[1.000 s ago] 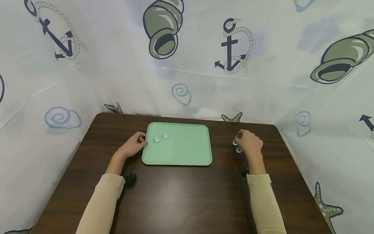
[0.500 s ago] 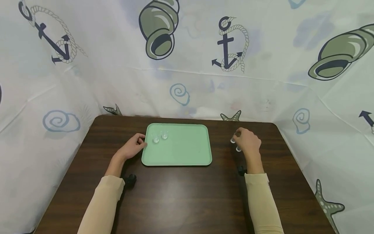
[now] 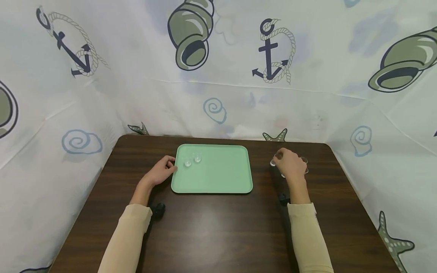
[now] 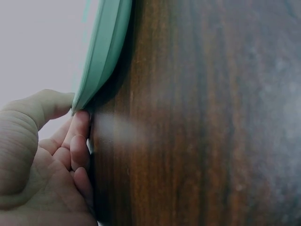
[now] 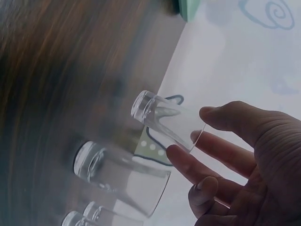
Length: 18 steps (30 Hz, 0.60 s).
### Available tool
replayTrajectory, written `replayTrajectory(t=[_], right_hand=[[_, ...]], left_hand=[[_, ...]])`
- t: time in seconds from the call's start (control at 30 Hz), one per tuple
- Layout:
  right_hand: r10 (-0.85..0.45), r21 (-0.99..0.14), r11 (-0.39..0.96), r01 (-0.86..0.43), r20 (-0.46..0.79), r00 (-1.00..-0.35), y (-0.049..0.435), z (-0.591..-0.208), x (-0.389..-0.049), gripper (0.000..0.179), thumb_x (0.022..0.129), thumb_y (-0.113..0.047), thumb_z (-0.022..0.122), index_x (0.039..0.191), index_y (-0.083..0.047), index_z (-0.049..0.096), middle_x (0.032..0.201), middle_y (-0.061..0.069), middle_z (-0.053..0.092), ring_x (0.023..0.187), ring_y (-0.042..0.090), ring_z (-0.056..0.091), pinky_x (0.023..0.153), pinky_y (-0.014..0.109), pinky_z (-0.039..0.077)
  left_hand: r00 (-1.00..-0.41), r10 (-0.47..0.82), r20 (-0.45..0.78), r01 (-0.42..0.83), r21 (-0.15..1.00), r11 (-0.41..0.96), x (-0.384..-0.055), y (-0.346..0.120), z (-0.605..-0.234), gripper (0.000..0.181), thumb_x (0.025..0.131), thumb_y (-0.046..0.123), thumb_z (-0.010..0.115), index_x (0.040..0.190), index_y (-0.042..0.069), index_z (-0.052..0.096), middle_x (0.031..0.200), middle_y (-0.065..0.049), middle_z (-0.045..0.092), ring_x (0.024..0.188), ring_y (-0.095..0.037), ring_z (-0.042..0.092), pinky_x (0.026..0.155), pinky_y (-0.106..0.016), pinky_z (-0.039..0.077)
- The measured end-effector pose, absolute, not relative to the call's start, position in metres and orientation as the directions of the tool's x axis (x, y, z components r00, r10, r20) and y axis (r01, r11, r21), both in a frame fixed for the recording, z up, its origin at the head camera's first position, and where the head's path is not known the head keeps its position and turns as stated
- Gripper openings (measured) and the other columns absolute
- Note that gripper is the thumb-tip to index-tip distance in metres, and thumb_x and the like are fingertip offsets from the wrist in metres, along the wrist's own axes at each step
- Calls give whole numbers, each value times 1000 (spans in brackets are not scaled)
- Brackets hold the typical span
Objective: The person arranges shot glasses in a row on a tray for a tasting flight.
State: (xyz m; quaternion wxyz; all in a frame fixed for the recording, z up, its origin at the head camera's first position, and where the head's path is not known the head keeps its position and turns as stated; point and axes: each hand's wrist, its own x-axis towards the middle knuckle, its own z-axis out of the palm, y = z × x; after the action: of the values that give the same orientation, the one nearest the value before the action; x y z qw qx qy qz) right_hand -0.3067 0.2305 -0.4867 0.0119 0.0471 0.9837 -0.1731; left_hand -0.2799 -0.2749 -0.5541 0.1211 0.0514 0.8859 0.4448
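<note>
A green tray lies on the dark wooden table. My left hand pinches its left rim between thumb and fingers; the left wrist view shows the tray's rim at the thumb tip. Two small clear glasses stand in the tray's far left part. To the right of the tray, my right hand pinches a clear shot glass by its rim, thumb on one side and fingers on the other. Whether its base touches the table cannot be told. Close beside it stands another shot glass.
More clear glasses show at the lower edge of the right wrist view. Glass rims peek out right of my right hand. The wooden table ends at a white printed curtain behind and at both sides.
My right hand has shifted slightly left with the shot glass, uncovering glass rims to its right. My left hand stays on the tray rim. The head view has swayed a little.
</note>
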Motion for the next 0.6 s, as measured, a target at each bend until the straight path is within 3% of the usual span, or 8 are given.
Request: replayTrajectory(t=[0.27, 0.6], right_hand=[[72, -338, 938, 78, -28, -997, 219, -488, -304, 43, 107, -40, 63, 142, -16, 67, 132, 15, 75, 95, 43, 71, 84, 64, 51], [75, -398, 915, 63, 15, -997, 211, -485, -304, 42, 105, -45, 63, 136, -18, 70, 122, 14, 77, 77, 35, 66, 64, 48, 47]], left_hand=[[-965, 186, -182, -31, 789, 614, -281, -272, -559, 52, 114, 24, 52, 155, -5, 40, 120, -20, 58, 97, -27, 54, 84, -39, 46], [-971, 177, -161, -21, 796, 605, -282, -268, -555, 51, 114, 22, 53, 154, -7, 42, 117, -20, 58, 93, -26, 53, 81, -38, 45]])
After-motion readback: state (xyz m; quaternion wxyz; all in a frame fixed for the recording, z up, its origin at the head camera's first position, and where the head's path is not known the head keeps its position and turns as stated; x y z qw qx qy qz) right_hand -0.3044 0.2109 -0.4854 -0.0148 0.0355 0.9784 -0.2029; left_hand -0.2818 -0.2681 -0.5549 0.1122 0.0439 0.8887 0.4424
